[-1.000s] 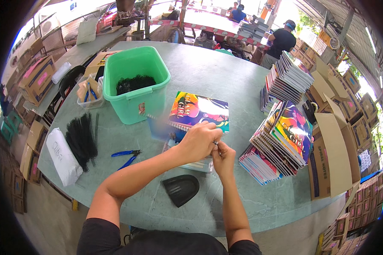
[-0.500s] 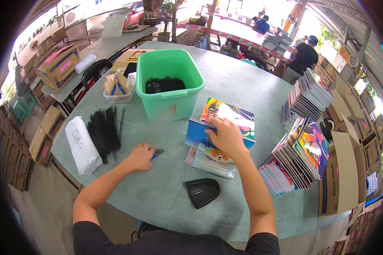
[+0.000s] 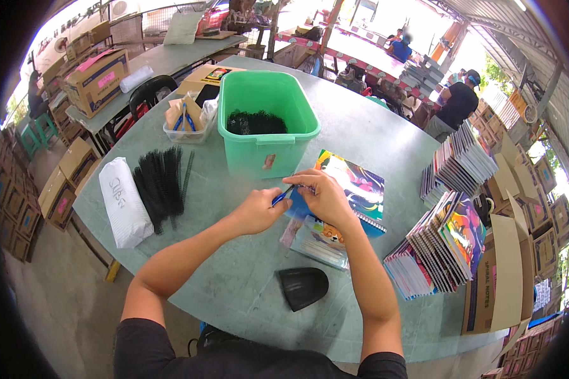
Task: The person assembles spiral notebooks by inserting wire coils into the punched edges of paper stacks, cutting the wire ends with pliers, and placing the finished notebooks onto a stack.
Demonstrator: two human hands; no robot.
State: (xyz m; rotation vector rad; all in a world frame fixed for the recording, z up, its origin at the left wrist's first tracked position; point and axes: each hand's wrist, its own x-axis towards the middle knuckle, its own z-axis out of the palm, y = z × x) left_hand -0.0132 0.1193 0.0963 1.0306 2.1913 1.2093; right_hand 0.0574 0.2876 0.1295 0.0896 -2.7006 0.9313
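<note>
My left hand [image 3: 259, 210] is closed round blue-handled pliers [image 3: 280, 198], their dark tip up against the fingers of my right hand [image 3: 327, 197]. That right hand grips the end of a spiral notebook [image 3: 377, 230] with a blue cover, thumb and forefinger bent together by the plier tip; the exact spot they pinch is hidden. Behind it lies a notebook with a colourful cover [image 3: 360, 183]. Partly under my right hand and wrist is a clear-wrapped pack with a cartoon animal [image 3: 319, 240]. A black curved piece [image 3: 302, 288] sits nearer to me.
A green bin [image 3: 269, 148] holds black coils [image 3: 256, 123]. More black spiral coils [image 3: 160, 189] lie beside a white wrapped bundle [image 3: 124, 202]. Left of the bin stands a small tub [image 3: 189, 131] with blue-handled tools. Stacked notebooks [image 3: 442, 243] and an open carton [image 3: 496, 278] are at right.
My left hand has lifted the pliers off the table and brought them right, to the notebook. My right hand has shifted slightly, its fingers now at the plier tip. The view has shifted a little.
</note>
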